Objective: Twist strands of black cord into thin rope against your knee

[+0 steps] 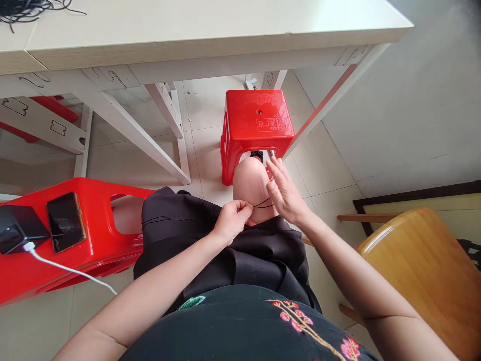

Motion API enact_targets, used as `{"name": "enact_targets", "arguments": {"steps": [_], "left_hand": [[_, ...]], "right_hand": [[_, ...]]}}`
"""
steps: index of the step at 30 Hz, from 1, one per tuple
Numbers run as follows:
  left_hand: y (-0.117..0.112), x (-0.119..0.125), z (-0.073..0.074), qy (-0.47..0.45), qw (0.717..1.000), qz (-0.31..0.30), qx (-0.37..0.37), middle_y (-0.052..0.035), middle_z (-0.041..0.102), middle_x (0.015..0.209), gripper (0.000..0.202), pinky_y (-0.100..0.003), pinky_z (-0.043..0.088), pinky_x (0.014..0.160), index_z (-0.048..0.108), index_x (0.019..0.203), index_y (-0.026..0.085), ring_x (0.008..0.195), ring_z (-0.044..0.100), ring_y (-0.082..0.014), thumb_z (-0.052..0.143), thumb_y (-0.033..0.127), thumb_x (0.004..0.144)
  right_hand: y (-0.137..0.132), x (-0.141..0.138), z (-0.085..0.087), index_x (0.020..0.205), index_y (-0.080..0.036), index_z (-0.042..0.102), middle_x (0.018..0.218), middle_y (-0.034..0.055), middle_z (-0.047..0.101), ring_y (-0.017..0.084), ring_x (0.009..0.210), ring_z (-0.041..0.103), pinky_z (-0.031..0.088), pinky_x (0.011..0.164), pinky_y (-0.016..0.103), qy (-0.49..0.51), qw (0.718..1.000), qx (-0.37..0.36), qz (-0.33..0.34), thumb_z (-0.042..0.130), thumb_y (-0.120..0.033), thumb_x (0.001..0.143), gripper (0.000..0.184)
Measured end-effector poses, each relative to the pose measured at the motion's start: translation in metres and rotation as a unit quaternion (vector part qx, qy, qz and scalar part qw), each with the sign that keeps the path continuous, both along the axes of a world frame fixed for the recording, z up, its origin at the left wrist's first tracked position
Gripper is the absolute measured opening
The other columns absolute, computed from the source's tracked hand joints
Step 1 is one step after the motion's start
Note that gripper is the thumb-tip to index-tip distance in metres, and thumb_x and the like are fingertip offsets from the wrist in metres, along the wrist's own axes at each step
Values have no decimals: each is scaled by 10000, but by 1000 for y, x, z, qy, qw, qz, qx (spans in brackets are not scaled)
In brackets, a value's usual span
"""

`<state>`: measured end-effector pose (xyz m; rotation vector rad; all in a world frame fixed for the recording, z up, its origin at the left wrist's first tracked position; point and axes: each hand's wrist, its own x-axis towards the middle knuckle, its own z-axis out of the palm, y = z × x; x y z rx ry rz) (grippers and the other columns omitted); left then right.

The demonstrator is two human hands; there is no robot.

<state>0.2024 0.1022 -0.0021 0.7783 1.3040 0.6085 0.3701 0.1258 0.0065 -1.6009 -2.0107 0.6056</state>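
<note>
My left hand (235,216) pinches a thin black cord (262,205) between thumb and fingertips, just above my bare knee (250,180). From there the cord runs across the skin to my right hand (284,193). That hand lies along the side of the knee, fingers stretched out and thumb apart, with the cord passing to its palm side. Whether the palm presses on the cord is hidden. Another black cord (165,219) lies across the dark cloth on my other thigh.
A red stool (259,118) stands under the white table (210,40), whose corner holds a bundle of black cords (30,12). At left, another red stool (97,210) carries a phone (65,220) and a black box (20,228) with a white cable. A wooden chair (421,260) is at right.
</note>
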Motion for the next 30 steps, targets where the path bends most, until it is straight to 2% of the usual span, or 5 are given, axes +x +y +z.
{"name": "enact_targets", "arguments": {"steps": [3,8,14,25,30], "left_hand": [[2,-1,-2,16,1000,-8,-2,23,545,492,143,-142,213,330,542,705,167,414,520,-77,557,301,752],[7,-3,-4,18,1000,-7,14,33,515,421,124,-148,224,337,548,704,169,361,441,-65,548,285,747],[16,-5,-3,-8,999,6,45,48,502,418,116,-141,235,378,531,651,160,364,393,-33,556,250,722],[27,-13,-2,15,1000,19,16,46,482,434,109,-146,209,351,526,642,163,370,379,-40,563,240,710],[30,-14,-1,7,1000,13,13,39,479,423,131,-145,215,339,521,635,159,358,366,-39,555,239,733]], "right_hand": [[-8,-26,-16,1450,-207,234,1555,107,72,284,1428,-38,113,1119,578,-24,999,-24,11,255,-503,919,608],[-1,-38,-33,1457,-272,182,1560,82,-14,324,1417,-90,57,1077,649,-55,997,-14,-42,288,-462,915,584],[14,-40,-26,1463,-251,159,1555,114,-47,353,1408,-107,44,1050,678,-55,995,-34,-78,257,-489,918,603],[34,-53,-23,1465,-319,113,1550,95,23,382,1409,-37,78,993,741,-87,990,-9,-115,227,-548,909,612],[41,-55,-22,1468,-291,137,1541,113,42,400,1403,-14,108,989,737,-111,986,-7,-122,172,-586,898,642]]}}
